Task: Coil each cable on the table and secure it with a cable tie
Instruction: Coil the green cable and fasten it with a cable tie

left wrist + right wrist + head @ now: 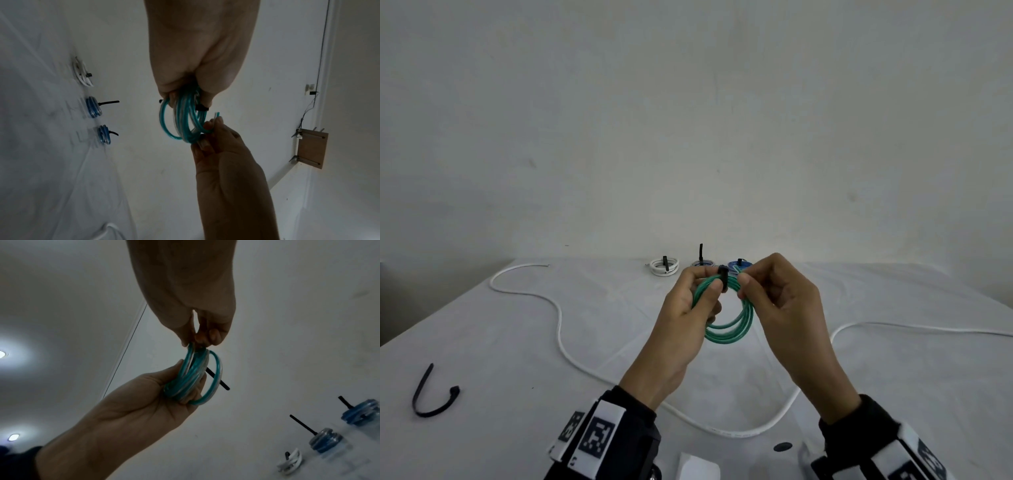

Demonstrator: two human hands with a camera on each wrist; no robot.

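Observation:
A green cable (729,329) is coiled into several loops and held up above the table. A black cable tie (723,279) wraps the top of the coil, and its tail (218,378) sticks out sideways. My left hand (714,284) grips the coil's left side, thumb against the tie. My right hand (743,284) pinches the loops just right of the tie, near the cable's free end (217,114). A long white cable (558,318) lies uncoiled across the table. A spare black tie (431,394) lies at the front left.
Three tied coils stand in a row at the table's far edge: a white coil (664,267), a grey-blue coil (702,263) and a blue coil (739,263). The white cloth-covered table (517,359) meets a plain wall behind. A small wooden board (310,149) hangs on the wall.

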